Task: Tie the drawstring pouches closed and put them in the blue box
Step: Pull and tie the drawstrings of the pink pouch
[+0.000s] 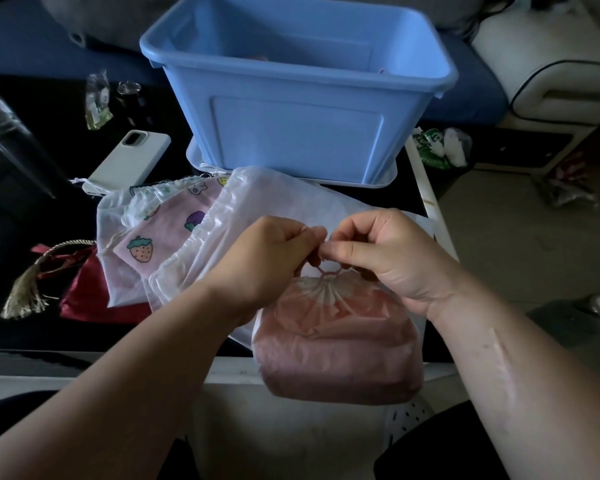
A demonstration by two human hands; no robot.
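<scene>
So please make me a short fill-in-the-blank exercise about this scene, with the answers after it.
1. Both hands, left hand and right hand, pinch the drawstring of the ____ pouch.
2. The blue box stands ____ the pile of pouches.
3. The phone lies to the ____ of the box.
4. The red pouch has a ____ on its cord.

Answers: pink; behind; left; tassel

Pink pouch (336,344) under my fingers: thin semi-sheer cloth, matt, gathered into fine pleats at the neck, w/ a thin pink cord (327,270). White pouches (278,202) behind: same gauzy, crinkly fabric. Strawberry-print pouch (160,233): matt cloth. Red pouch (84,289): satiny sheen, w/ tassel (23,292) of loose threads. Blue box (291,98): smooth plastic, slight gloss. Phone case (129,161): smooth, matt. Tabletop (25,209): black, glossy.
</scene>
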